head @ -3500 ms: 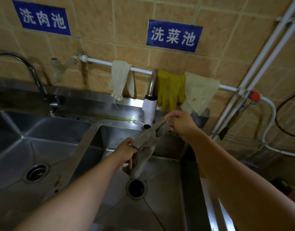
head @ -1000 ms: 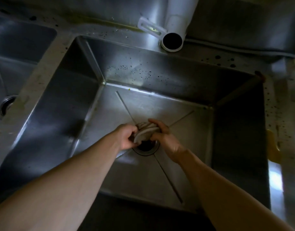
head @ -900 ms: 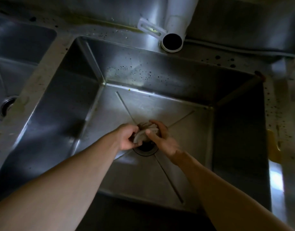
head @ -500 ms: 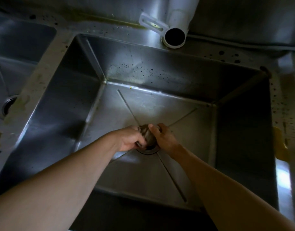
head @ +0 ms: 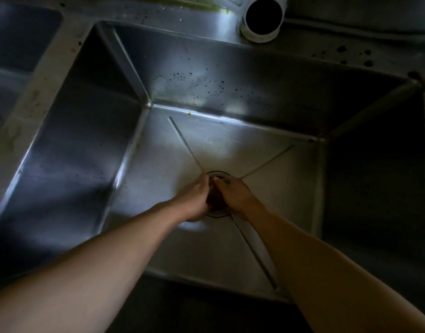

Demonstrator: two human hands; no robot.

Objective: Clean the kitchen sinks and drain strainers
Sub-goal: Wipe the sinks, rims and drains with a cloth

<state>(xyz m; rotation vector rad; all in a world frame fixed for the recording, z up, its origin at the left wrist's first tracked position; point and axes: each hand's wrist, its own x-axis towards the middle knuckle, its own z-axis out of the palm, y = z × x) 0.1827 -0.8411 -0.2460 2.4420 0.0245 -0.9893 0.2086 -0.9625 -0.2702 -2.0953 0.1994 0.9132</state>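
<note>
Two bare hands at the drain (head: 217, 174) in the floor of a steel sink (head: 230, 75). Left hand (head: 194, 200) and right hand (head: 233, 194) are pressed close together over the opening, fingers curled down around a dark wad, seemingly a cloth (head: 215, 197), pushed into the drain; the exact grip is too dim to tell. Dark specks dot the sink's back wall. One white faucet spout (head: 263, 18) hangs above the back rim. Second sink (head: 12, 44) lies to the left.
</note>
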